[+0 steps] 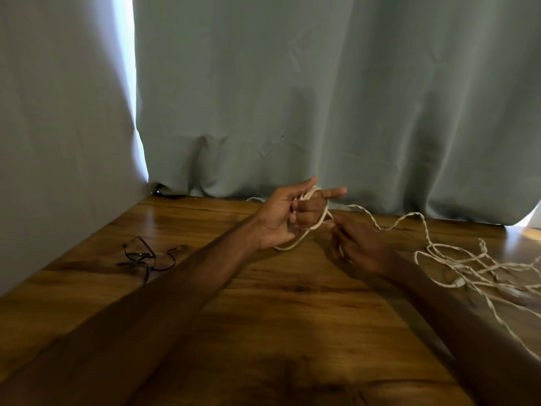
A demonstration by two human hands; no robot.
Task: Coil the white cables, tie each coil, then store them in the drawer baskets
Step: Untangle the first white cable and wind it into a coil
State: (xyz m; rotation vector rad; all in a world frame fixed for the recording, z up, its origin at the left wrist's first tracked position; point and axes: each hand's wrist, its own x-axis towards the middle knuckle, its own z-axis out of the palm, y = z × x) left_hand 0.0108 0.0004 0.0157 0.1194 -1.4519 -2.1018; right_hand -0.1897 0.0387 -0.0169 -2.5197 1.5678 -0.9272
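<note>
Two bare hands work over a glossy wooden table (263, 303), both forearms reaching in from the near edge. The left hand (288, 213) is raised palm-up near the far side of the table, thumb and index finger stretched out, the other fingers curled in; a few turns of white cable (316, 222) are looped around it, running between the thumb and the fingers and hanging down as a small loop whose bottom touches the tabletop just beside the wrist. The right hand (355, 244) sits close beside it, back to the camera, its fingertips pinched narrowly on the same cable right where the strand leaves the loop.

From that pinch the twisted cable trails away to the right across the table, wavy at first, then gathering into a loose tangle of strands (474, 268) near the right edge (a small pale plug-like piece lies among them, too blurred to identify). On the left part of the table, well apart from the hands, lie thin dark ties (143, 256) in a loose heap. Grey-green curtains (292, 98) hang behind the table, their hems bunched on its far edge.
</note>
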